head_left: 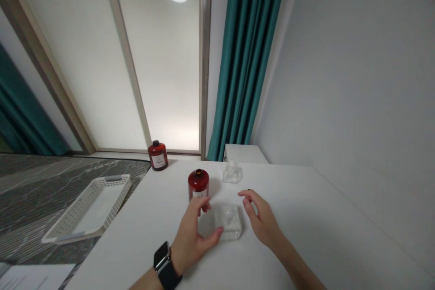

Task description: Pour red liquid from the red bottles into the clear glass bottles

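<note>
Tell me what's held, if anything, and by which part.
Nothing appears held: the left hand is open beside the clear square object; no item shows in the right hand.

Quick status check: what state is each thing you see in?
Near red bottle: upright, uncapped.
Far red bottle: upright, capped.
Near clear container: on the table, contents unclear.
Far clear container: also on it, contents unclear.
Basket: right way up.
Left hand: open.
Right hand: open.
Watch: screen dark.
Green curtains: hanging in folds.

A white table [292,235] carries bottles [198,183] and clear containers [229,221].
</note>
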Demonstrator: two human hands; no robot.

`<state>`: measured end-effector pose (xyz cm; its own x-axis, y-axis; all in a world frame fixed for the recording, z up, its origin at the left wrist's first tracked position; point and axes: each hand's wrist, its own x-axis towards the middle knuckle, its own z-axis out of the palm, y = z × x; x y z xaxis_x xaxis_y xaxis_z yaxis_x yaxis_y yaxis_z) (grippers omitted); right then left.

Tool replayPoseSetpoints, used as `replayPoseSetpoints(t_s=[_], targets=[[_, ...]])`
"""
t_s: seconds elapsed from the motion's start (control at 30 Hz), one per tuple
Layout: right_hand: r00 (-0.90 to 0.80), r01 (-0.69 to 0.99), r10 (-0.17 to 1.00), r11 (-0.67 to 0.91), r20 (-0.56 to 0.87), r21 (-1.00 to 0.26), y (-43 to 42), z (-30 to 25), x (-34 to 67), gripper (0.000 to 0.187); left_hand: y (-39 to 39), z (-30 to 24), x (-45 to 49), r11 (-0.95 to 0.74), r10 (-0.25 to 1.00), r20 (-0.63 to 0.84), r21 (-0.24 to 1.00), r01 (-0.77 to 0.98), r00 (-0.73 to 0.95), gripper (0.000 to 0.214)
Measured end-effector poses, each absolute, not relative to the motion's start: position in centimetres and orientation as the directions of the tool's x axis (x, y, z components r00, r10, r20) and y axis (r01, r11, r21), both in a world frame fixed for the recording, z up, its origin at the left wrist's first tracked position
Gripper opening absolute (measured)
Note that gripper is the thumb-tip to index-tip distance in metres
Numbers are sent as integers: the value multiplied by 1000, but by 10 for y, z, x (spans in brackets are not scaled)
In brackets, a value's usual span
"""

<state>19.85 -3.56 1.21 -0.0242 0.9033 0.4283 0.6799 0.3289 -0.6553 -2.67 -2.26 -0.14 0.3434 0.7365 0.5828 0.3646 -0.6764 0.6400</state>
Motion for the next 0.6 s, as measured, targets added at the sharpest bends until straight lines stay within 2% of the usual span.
replayPoseSetpoints(t_s=[0.07, 0.17, 0.27, 0.4, 0.5, 0.6], targets=[[-116, 710, 921, 338, 371, -617, -44, 29, 185, 24, -25, -7, -19, -644, 759, 502, 676, 358, 415, 70], [-235, 835, 937, 330, 258, -440, -44, 51, 169, 16, -24, -18, -10, -617, 765, 438, 709, 343, 471, 81], [-276, 911, 938, 324, 208, -254, -38, 63, 157, 13, -20, -27, -5, -563, 796, 390, 756, 333, 462, 78], [-297, 948, 951, 304, 85, -93, -35, 74, 148, 19, -17, -29, -5, -529, 819, 367, 780, 334, 440, 69], [-393, 919, 919, 393, -7, -21, -34, 84, 148, 17, -16, -25, -7, -542, 809, 381, 778, 318, 447, 65], [-519, 855, 848, 517, -106, -48, -31, 95, 153, 20, -16, -21, -10, -527, 811, 357, 791, 312, 464, 67]])
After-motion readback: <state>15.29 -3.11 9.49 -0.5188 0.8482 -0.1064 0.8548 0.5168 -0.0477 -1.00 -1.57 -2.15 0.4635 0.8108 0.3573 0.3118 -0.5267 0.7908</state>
